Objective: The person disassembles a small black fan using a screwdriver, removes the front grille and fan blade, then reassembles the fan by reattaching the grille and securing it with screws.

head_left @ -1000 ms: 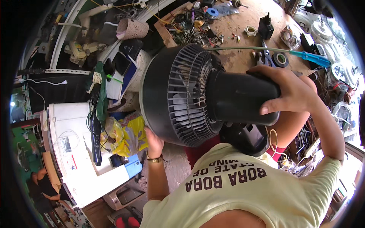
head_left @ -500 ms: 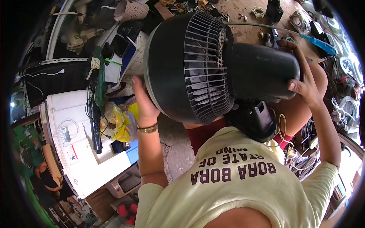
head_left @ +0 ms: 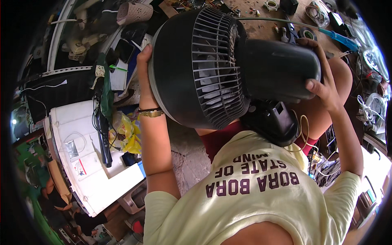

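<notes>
A black electric fan [head_left: 175, 69] lies sideways across my lap, its slatted rear grille [head_left: 216, 69] facing right. My left hand [head_left: 146, 77] grips the pale front rim, thumb pointing up along it; the other fingers are hidden behind the fan's face. At the opposite end, my right hand [head_left: 326, 83] wraps round the rounded motor housing [head_left: 281, 69], thumb on the near side and fingers over the far side. Below the housing sits the fan's black base piece [head_left: 275, 122], with a cream cord [head_left: 304, 126] looping out beside it.
A brown work surface [head_left: 253, 30] ahead carries small parts, a tape roll [head_left: 307, 33] and a long screwdriver with a blue handle [head_left: 339, 38]. To the left are a white box-like casing [head_left: 90, 151], a yellow plastic bag [head_left: 128, 130] and a perforated basket [head_left: 134, 13]. Coiled cables [head_left: 328, 173] lie right.
My left hand has slid upward along the fan's front rim. The fan has shifted slightly up and left, and my right hand stays on the motor housing.
</notes>
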`<state>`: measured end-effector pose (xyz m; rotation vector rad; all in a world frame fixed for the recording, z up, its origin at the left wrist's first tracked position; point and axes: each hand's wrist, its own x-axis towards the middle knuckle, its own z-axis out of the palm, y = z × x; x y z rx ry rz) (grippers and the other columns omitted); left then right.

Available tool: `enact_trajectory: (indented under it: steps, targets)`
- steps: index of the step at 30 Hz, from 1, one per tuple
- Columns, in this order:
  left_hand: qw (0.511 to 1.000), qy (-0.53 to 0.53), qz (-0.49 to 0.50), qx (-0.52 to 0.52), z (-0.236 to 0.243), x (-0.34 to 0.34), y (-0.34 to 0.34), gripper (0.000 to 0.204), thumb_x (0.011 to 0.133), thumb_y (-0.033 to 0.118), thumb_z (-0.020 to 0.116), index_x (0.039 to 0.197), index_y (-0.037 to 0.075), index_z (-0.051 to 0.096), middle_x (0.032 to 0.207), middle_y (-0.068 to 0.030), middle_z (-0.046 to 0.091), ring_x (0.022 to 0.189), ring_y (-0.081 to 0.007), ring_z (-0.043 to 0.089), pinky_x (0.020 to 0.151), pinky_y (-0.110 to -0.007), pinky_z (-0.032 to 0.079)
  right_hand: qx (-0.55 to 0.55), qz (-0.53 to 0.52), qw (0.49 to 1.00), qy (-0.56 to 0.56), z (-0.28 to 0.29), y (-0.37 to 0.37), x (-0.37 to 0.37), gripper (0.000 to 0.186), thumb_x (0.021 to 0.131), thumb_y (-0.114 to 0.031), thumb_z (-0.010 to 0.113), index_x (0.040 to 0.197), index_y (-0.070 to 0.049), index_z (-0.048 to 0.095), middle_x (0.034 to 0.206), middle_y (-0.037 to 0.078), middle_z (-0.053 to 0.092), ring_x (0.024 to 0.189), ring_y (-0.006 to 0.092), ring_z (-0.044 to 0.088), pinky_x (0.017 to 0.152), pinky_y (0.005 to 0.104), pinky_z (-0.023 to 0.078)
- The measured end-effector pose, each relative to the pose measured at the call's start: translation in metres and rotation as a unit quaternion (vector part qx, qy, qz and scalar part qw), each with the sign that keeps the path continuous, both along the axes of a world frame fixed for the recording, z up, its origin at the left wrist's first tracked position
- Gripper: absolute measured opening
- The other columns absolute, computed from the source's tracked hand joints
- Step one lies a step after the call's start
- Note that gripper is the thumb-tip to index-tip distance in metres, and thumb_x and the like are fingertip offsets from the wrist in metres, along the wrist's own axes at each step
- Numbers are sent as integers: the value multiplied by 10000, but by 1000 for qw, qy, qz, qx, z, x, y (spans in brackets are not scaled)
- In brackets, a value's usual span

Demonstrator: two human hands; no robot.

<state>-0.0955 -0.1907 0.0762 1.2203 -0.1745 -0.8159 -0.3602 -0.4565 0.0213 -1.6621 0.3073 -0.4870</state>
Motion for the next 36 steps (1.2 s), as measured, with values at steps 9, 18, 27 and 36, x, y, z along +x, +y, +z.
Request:
enact_trajectory:
  steps: [9, 18, 27, 36]
  targets:
    - [998, -2, 5, -70, -1, -23, 0, 433, 904, 387, 520, 1112, 24, 629, 1023, -78, 675, 865, -145, 644, 765, -240, 511, 17, -41, 999, 21, 0, 8, 2, 845, 646, -496, 702, 1310, -40, 449, 1188, 130, 537, 1112, 233, 531, 981, 341, 392]
    - [996, -16, 30, -82, -3, -24, 0, 455, 910, 407, 509, 1122, 21, 627, 1045, -96, 675, 886, -164, 657, 781, -264, 528, 22, -18, 1000, 0, -1, 6, 0, 855, 651, -456, 761, 1329, -59, 425, 1214, 129, 522, 1157, 251, 502, 1002, 352, 379]
    - [995, -54, -73, -37, 14, 23, -35, 459, 947, 326, 450, 1271, 11, 527, 1163, -110, 634, 1031, -182, 620, 910, -285, 485, 12, 16, 1000, -7, 0, 1, -1, 872, 648, -453, 778, 1333, -53, 418, 1228, 132, 509, 1177, 250, 486, 1018, 350, 370]
    - [990, -32, -121, -58, 9, 23, -58, 489, 977, 298, 330, 1343, 6, 471, 1245, -93, 592, 1101, -169, 588, 988, -284, 439, 62, -8, 998, 1, -4, -3, 2, 879, 639, -451, 780, 1336, -54, 417, 1216, 136, 522, 1154, 252, 507, 1008, 345, 379]
